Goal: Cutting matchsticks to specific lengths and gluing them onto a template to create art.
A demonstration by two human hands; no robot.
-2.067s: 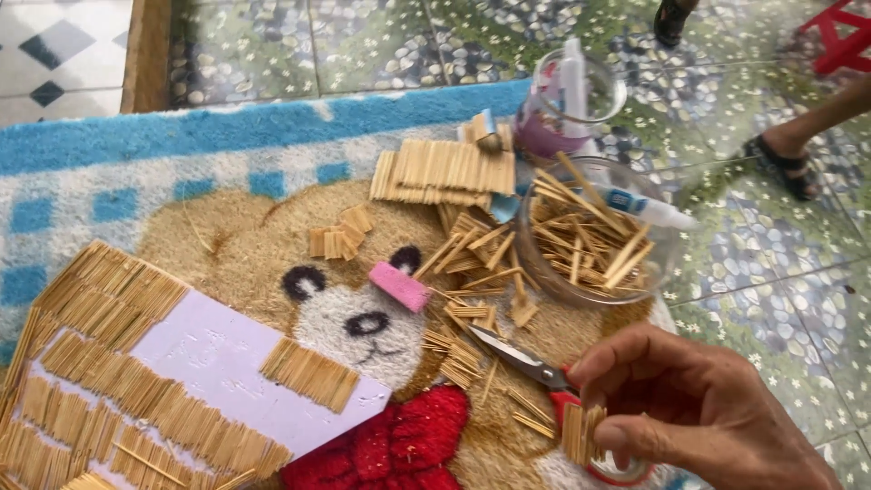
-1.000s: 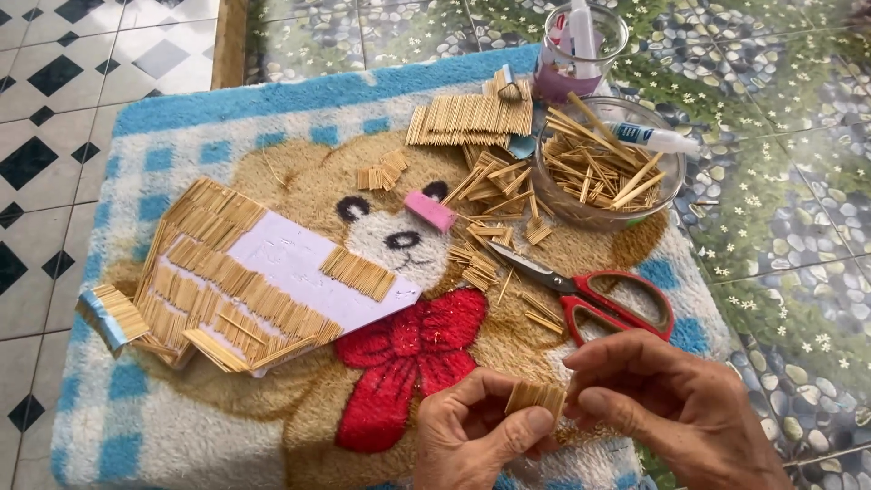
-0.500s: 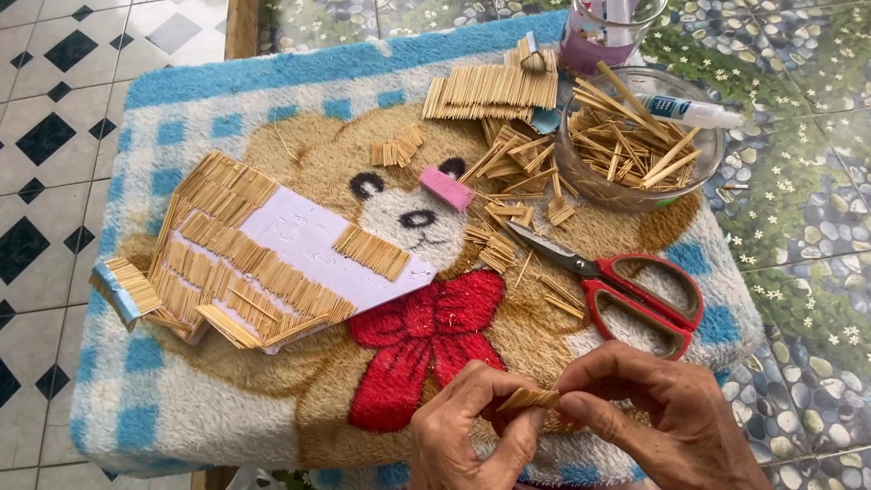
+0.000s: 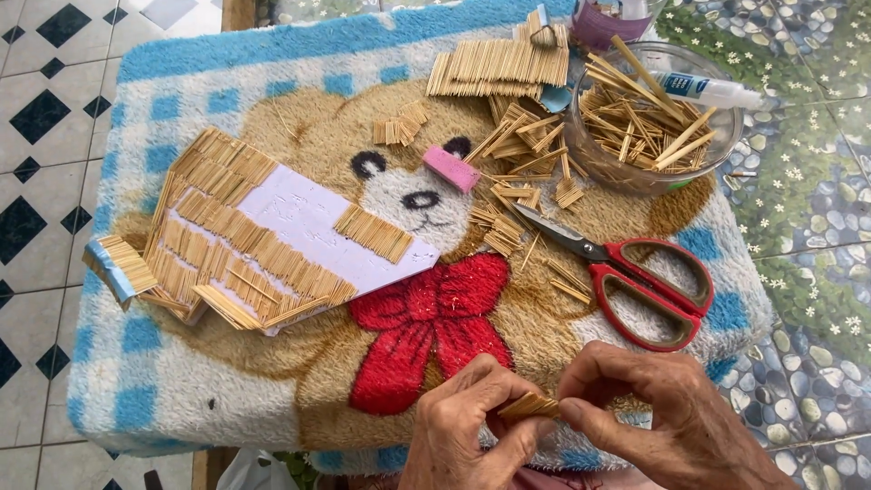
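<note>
Both your hands, left hand (image 4: 472, 422) and right hand (image 4: 662, 417), pinch one small stick bundle (image 4: 529, 405) at the table's near edge, squaring its ends; next, it needs setting onto the card panel (image 4: 299, 227).

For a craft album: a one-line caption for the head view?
Both hands pinch a small stick bundle near red scissors.

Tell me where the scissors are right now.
In the head view, the red-handled scissors lie on the bear-patterned mat, right of the red bow and below the glass bowl of sticks.
</note>
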